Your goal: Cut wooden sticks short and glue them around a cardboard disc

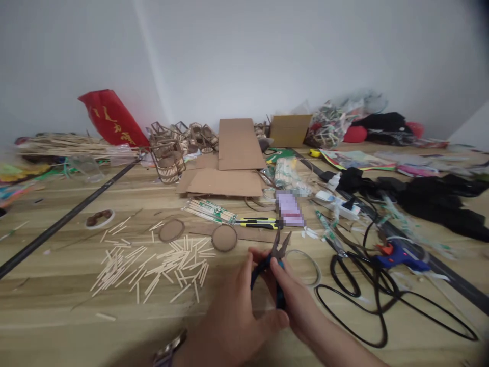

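Pliers (278, 251) sit over the table (57, 306), near the cut sticks (153, 267), tips parted. Left hand (237, 311) and right hand (296, 300) each clamp a blue handle; grip is best kept behind the pivot.

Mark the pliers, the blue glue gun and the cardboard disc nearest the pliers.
pliers (278, 251): head view, on the pivot below the jaws.
blue glue gun (401, 258): head view, on its body.
cardboard disc (224, 238): head view, on its flat face.

Bright, even light; soft shadows; edges warped, blurred.
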`<control>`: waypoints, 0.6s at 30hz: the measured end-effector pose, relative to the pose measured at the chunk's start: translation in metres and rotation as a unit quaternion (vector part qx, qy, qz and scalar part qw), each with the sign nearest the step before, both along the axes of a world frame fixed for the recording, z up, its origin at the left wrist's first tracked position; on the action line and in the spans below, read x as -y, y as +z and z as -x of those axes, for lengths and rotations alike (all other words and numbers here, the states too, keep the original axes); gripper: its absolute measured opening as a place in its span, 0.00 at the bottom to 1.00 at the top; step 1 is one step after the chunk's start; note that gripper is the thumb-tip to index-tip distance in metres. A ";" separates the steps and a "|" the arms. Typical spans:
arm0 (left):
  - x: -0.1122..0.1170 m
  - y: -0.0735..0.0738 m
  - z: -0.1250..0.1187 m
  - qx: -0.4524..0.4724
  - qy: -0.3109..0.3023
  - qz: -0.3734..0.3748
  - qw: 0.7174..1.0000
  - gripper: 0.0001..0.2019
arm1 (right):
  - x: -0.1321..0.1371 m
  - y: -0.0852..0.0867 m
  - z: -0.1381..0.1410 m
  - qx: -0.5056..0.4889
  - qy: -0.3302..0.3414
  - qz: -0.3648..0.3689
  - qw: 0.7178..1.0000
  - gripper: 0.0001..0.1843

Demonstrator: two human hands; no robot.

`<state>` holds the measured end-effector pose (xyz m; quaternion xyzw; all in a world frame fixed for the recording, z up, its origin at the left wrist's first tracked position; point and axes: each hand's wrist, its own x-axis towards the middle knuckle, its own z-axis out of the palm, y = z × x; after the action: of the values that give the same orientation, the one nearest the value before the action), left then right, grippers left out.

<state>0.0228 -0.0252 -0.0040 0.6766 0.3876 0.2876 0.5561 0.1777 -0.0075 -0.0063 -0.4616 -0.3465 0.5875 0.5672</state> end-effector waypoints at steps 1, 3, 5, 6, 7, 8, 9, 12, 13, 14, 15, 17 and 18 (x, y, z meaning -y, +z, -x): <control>-0.015 0.010 -0.006 -0.038 -0.017 -0.014 0.999 0.44 | 0.001 -0.001 0.002 -0.008 0.006 0.008 1.000 0.25; -0.033 0.020 -0.016 -0.101 0.006 -0.006 0.995 0.48 | 0.004 -0.003 0.004 -0.025 0.019 0.029 0.999 0.27; -0.038 0.020 -0.021 -0.108 0.009 -0.022 0.994 0.45 | 0.005 -0.004 0.005 -0.042 0.023 0.045 0.998 0.29; -0.038 0.019 -0.021 -0.104 0.006 -0.029 0.994 0.41 | 0.006 -0.004 0.006 -0.046 0.028 0.048 0.997 0.29; -0.037 0.017 -0.020 -0.100 0.004 -0.027 0.995 0.37 | 0.006 -0.004 0.006 -0.046 0.036 0.051 0.997 0.29; -0.037 0.016 -0.019 -0.098 -0.003 -0.012 0.995 0.33 | 0.007 -0.004 0.006 -0.042 0.049 0.050 0.997 0.28; -0.037 0.015 -0.016 -0.097 -0.012 0.020 0.995 0.30 | 0.007 -0.004 0.006 -0.036 0.064 0.044 0.996 0.28; -0.044 0.021 -0.004 -0.034 -0.050 0.132 0.989 0.22 | 0.006 -0.003 0.004 -0.018 0.106 -0.004 0.994 0.32; -0.048 0.025 0.002 0.013 -0.061 0.161 0.985 0.22 | 0.004 -0.003 0.002 -0.003 0.112 -0.024 0.993 0.32; -0.053 0.030 0.010 0.038 -0.056 0.178 0.982 0.20 | 0.002 -0.003 0.000 0.026 0.113 -0.042 0.992 0.31; -0.059 0.036 0.018 0.040 -0.037 0.168 0.984 0.18 | 0.000 -0.003 -0.002 0.076 0.110 -0.056 0.989 0.29; -0.076 0.048 0.041 0.017 0.056 0.107 0.993 0.16 | -0.006 -0.003 -0.008 0.222 0.093 -0.081 0.967 0.23; -0.088 0.053 0.055 -0.008 0.101 0.069 0.992 0.17 | -0.009 -0.003 -0.010 0.296 0.085 -0.101 0.946 0.19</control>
<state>-0.0326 0.0625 0.0494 0.5963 0.4775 0.3093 0.5663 0.1881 0.0015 -0.0095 -0.5241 -0.5943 0.4323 0.4303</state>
